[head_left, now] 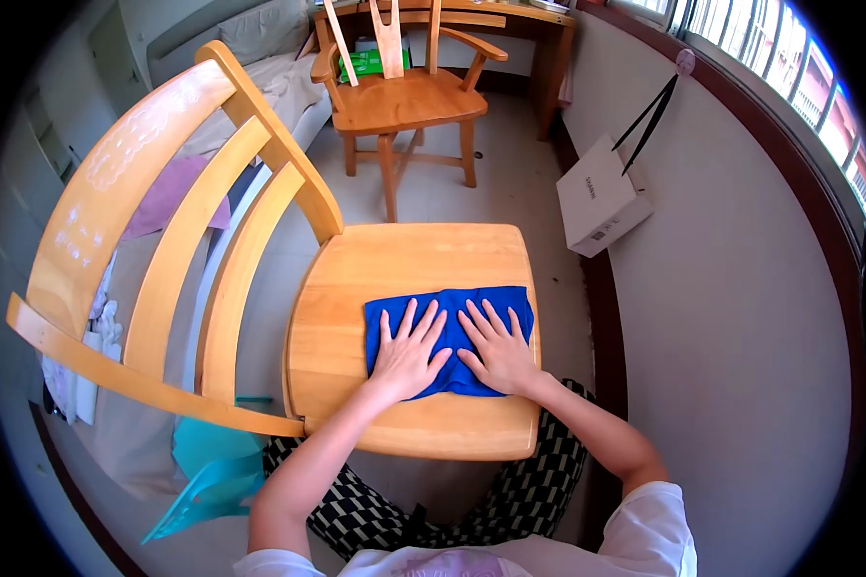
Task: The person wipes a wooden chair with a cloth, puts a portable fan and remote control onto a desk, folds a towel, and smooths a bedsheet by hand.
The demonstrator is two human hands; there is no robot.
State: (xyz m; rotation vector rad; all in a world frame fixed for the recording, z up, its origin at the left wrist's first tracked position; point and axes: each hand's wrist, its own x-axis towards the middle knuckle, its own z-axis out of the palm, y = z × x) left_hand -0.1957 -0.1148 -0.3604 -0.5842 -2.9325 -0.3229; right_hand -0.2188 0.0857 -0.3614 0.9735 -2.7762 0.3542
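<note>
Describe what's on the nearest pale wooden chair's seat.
A blue rectangular cloth, with the left hand and right hand spread flat on it. The seat under the cloth is hidden.

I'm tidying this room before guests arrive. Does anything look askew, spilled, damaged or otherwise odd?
Only the near chair stands out: squiggly white marks run along its backrest's outermost slat, unlike the plainer slats beside it. I can't tell whether they are suds, residue or wear.
</note>
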